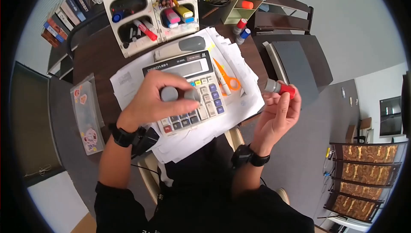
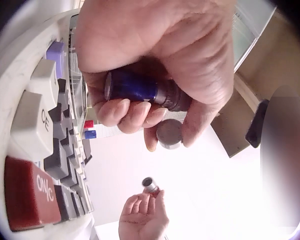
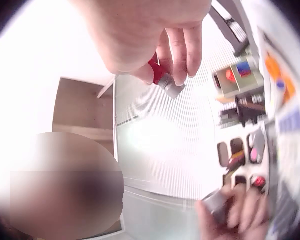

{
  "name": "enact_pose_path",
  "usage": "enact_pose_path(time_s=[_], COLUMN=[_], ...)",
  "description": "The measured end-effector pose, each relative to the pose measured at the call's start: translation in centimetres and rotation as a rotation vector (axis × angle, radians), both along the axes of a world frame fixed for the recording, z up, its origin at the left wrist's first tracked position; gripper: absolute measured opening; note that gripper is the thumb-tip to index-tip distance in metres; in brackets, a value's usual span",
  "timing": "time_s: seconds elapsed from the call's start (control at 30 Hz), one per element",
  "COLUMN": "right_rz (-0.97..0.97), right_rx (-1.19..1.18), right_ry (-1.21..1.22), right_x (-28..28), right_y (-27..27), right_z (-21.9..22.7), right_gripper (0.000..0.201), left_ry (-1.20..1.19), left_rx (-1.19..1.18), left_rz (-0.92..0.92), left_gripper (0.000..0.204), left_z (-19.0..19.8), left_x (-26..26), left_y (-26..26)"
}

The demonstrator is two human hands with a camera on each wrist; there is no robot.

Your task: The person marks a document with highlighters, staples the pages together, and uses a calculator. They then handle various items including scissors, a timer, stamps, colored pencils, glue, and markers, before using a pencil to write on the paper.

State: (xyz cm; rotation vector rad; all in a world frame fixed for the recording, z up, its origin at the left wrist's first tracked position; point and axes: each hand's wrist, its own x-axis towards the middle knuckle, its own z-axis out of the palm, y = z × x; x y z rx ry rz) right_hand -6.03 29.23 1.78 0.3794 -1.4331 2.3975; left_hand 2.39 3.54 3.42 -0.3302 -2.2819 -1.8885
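Note:
Above the calculator, my left hand curls round a small blue bottle, seen in the left wrist view lying against the palm under the fingers. The same hand pinches a round grey cap between thumb and fingertip. To the right, over the paper stack's edge, my right hand holds a small red bottle with a grey top pointing left. In the right wrist view the red bottle is pinched by thumb and fingers.
Papers lie under the calculator, with orange scissors and a stapler. A white organizer with pens stands behind. Two more bottles, red and blue, stand near the green holder. A clear pouch lies left.

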Motion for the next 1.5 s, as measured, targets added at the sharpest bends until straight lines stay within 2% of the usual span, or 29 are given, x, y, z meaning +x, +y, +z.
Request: enact_pose_path(time_s=[0.07, 0.1, 0.17, 0.23, 0.27, 0.3, 0.37, 0.4, 0.7, 0.87, 1.03, 1.1, 1.27, 1.5], right_rz=[-0.165, -0.163, -0.15, -0.084, -0.079, -0.074, -0.052, -0.032, 0.013, 0.013, -0.032, -0.012, 0.03, -0.022], right_rx=[0.233, 0.25, 0.556, 0.639, 0.683, 0.725, 0.774, 0.817, 0.901, 0.907, 0.976, 0.98, 1.016, 0.76], right_ry=[0.063, 0.06, 0.11, 0.145, 0.194, 0.243, 0.293, 0.35, 0.363, 0.368, 0.507, 0.503, 0.463, 0.321], right_x=[-1.0, -1.1, -1.1, -0.7, -0.6, -0.4, -0.1, 0.0, 0.6, 0.3, 0.2, 0.0, -0.1, 0.8], right_y=[1.8, 2.4, 3.4, 4.2, 4.4, 4.5, 4.3, 4.1, 3.4, 3.3, 3.3, 3.4, 3.8, 3.3], right_z=[-0.8, -1.2, -2.1, -3.2, -3.6, -3.8, -3.8, -3.9, -4.3, -5.2, -5.2, -5.5, -5.1, -6.6], right_gripper=[0.032, 0.032, 0.034, 0.033, 0.032, 0.031, 0.03, 0.029, 0.029, 0.031, 0.031, 0.03, 0.027, 0.036], left_ry=[-0.066, -0.061, -0.064, -0.07, 0.032, 0.024, -0.055, -0.017, 0.015, 0.028, 0.028, 0.041, 0.05, -0.008], left_rx=[0.046, 0.059, 0.083, 0.137, 0.15, 0.157, 0.296, 0.313, 0.28, 0.28, 0.264, 0.236, 0.219, 0.238], left_rz=[0.03, 0.071, 0.107, 0.178, 0.225, 0.224, 0.097, 0.126, 0.064, 0.092, 0.076, 0.13, 0.121, 0.116], left_gripper=[0.028, 0.032, 0.036, 0.038, 0.045, 0.045, 0.052, 0.058, 0.057, 0.057, 0.058, 0.058, 0.059, 0.061], left_z=[0.6, 0.4, 0.3, 0.4, -0.6, -0.7, -0.8, -0.7, -0.8, -1.0, -1.2, -1.1, -0.8, -0.9], left_x=[0.2, 0.3, 0.5, 0.6, 0.4, 0.3, 0.4, 0.4, 0.2, 0.2, 0.2, 0.3, 0.2, 0.2], left_y=[0.0, -0.1, 0.0, 0.1, 0.3, 0.1, -0.5, 0.0, -0.5, -0.4, -0.6, -0.3, -0.2, -0.4])
